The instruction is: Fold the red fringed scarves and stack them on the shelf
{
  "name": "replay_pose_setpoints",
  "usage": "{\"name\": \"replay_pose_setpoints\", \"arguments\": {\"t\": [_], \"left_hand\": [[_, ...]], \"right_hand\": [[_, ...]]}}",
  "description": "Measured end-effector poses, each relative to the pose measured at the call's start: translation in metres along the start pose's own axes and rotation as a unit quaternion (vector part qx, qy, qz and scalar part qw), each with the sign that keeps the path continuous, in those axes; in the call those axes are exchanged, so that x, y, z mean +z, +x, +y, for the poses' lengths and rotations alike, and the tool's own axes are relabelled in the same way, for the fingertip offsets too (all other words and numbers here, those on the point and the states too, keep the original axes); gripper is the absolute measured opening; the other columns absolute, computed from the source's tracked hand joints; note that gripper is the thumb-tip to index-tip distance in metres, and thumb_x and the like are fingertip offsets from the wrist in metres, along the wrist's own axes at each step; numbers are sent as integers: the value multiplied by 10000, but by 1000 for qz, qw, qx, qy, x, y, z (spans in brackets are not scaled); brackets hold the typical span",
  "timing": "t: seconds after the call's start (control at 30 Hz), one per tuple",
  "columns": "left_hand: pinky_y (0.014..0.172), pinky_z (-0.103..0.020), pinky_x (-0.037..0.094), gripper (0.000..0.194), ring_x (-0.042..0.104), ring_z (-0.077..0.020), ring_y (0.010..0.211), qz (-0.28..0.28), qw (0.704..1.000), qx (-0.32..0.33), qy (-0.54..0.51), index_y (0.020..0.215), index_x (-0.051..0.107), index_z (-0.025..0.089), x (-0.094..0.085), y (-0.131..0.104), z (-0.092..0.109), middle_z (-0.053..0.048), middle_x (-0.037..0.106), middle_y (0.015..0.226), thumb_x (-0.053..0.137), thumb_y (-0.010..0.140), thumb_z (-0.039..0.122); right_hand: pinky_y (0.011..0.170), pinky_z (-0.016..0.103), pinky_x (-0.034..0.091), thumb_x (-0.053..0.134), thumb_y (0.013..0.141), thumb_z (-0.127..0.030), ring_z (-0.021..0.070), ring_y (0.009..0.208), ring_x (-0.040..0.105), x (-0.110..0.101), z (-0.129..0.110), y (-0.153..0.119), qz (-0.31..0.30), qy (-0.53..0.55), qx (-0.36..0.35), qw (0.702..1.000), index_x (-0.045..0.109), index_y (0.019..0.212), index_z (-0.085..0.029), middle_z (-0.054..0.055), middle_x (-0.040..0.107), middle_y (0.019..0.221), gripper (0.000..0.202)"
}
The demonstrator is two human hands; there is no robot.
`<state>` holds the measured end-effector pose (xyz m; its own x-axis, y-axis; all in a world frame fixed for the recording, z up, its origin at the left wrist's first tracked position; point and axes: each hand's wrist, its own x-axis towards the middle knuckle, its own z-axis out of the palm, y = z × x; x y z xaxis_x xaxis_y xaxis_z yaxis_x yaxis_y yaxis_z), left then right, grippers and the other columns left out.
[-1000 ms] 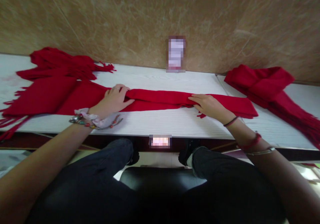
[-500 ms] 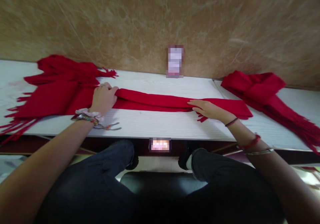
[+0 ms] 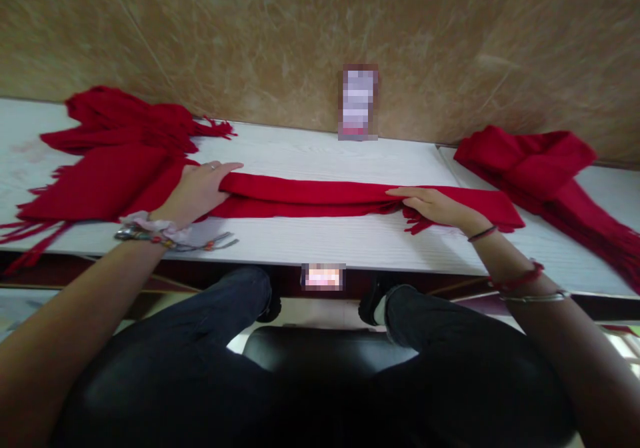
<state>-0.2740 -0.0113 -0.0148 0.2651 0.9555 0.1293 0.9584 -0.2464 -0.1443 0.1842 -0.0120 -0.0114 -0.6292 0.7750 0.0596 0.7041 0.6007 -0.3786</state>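
A red fringed scarf (image 3: 310, 193) lies lengthwise on the white table, folded into a long narrow strip. My left hand (image 3: 197, 191) rests flat over its left part, fingers stretched out and the index finger pointing right. Near the strip's right part, my right hand (image 3: 436, 207) presses down with straight fingers. A tuft of fringe pokes out beneath the right palm. More red cloth (image 3: 100, 178) with fringe spreads out left of my left hand; whether it belongs to the same scarf I cannot tell.
A bunched red scarf (image 3: 530, 168) lies at the right, its fringe reaching the table's front edge. Crumpled red cloth (image 3: 133, 118) sits at the back left. Behind the white table (image 3: 300, 240) rises a brown marbled wall (image 3: 225, 48) with a blurred label (image 3: 358, 103).
My left hand has loosened from a bent-finger grip on the fold and flattened out, shifting slightly left. My right hand stays on the strip. The view has tilted a little.
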Motion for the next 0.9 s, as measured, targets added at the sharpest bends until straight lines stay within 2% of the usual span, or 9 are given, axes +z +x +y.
{"name": "replay_pose_setpoints", "arguments": {"t": [0.1, 0.2, 0.3, 0.4, 0.53, 0.63, 0.7, 0.8, 0.9], "left_hand": [[959, -419, 295, 445, 473, -233, 1114, 29, 996, -11, 84, 1273, 465, 158, -4, 5, -11, -105, 569, 1158, 338, 847, 136], [939, -405, 302, 398, 477, -227, 1068, 48, 989, -20, 139, 1212, 498, 132, -4, 20, -22, -106, 576, 1116, 323, 855, 157], [911, -396, 325, 425, 503, -229, 1018, 44, 988, -52, 142, 1246, 463, 117, -1, 30, -27, -115, 574, 1106, 310, 851, 154], [982, -430, 285, 443, 476, -240, 1107, 53, 994, -50, 87, 1269, 460, 147, -1, 27, -26, -106, 540, 1172, 339, 844, 178], [1080, -420, 219, 457, 359, -235, 1268, 83, 996, 28, 26, 1310, 451, 154, -4, 17, -14, -111, 426, 1354, 307, 896, 284], [1055, -381, 289, 506, 341, -238, 1301, 58, 991, 116, 23, 1362, 404, 122, 1, 18, 5, -134, 352, 1429, 226, 934, 324], [1025, -375, 329, 508, 378, -238, 1279, 34, 988, 148, 24, 1381, 387, 140, 6, 20, 18, -124, 368, 1428, 193, 936, 293], [920, -354, 402, 520, 481, -231, 1156, 7, 993, 114, 45, 1350, 435, 174, 5, 18, 30, -108, 489, 1309, 144, 918, 183], [841, -343, 425, 514, 491, -246, 1075, 25, 996, 45, 77, 1241, 536, 132, -8, 10, 33, -135, 541, 1159, 141, 915, 169]], "right_hand": [[1115, 446, 345, 319, 930, -238, 186, 1263, 471, -3, 1, -1, -18, 28, -1, 999, 527, 1310, -250, -3, 520, 1358, 433], [1107, 436, 360, 337, 904, -200, 188, 1260, 473, -2, 2, -2, -32, 3, -14, 999, 561, 1274, -267, -17, 503, 1374, 438], [1085, 420, 394, 372, 847, -135, 195, 1246, 489, 4, 2, -1, -10, -57, -17, 998, 585, 1249, -258, -3, 509, 1370, 472], [1075, 434, 405, 413, 794, -95, 209, 1244, 491, 11, -1, 0, 24, -112, -22, 993, 573, 1265, -246, 10, 541, 1341, 520], [1063, 417, 424, 387, 787, -51, 200, 1217, 519, 15, -6, 3, 26, -148, -41, 988, 563, 1275, -249, 9, 581, 1297, 555], [1051, 407, 430, 371, 804, -35, 209, 1219, 516, 16, -6, 4, 21, -173, -58, 983, 540, 1296, -181, 64, 568, 1311, 540], [1045, 423, 428, 382, 807, -26, 226, 1236, 499, 16, -5, 3, 21, -189, -70, 979, 537, 1293, -144, 98, 555, 1321, 524], [1042, 422, 426, 398, 802, -12, 228, 1252, 481, 18, -2, 2, 26, -195, -79, 977, 535, 1290, -137, 106, 546, 1330, 522], [1035, 394, 437, 363, 808, -13, 201, 1225, 510, 18, -3, 2, 37, -171, -52, 983, 506, 1319, -161, 79, 558, 1321, 551]]}}
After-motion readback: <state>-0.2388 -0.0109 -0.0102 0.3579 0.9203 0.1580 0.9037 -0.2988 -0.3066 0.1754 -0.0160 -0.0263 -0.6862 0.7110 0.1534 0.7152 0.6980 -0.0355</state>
